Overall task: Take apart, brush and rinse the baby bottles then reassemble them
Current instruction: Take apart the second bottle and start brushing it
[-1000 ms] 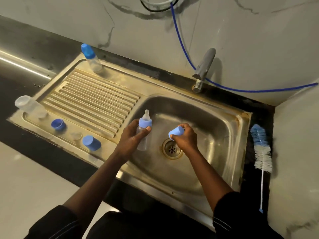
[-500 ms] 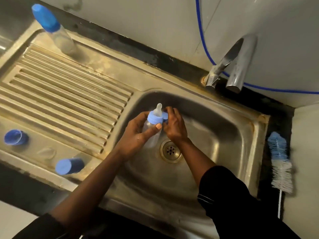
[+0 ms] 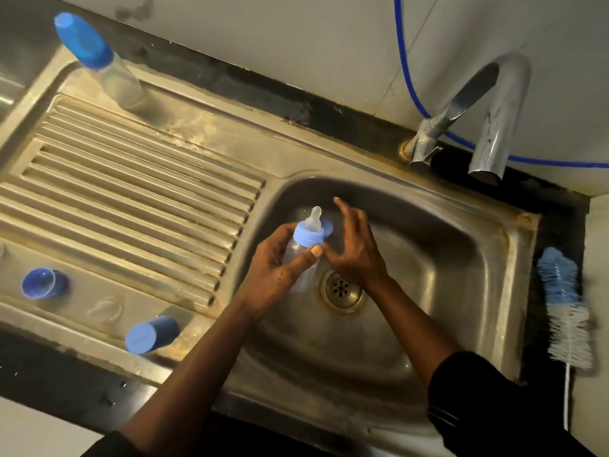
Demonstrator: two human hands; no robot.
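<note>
Over the sink basin, the left hand is gripping a clear baby bottle with a blue collar and pale teat. The right hand is spreading straight fingers just right of it, seemingly pressing a blue cap against the collar.

Behind the left hand the left forearm is bare, and so is the right forearm behind the right hand. The black right sleeve begins well back from its hand, and its cuff has thin pale stripes. The left sleeve shows only a dark edge.
</note>
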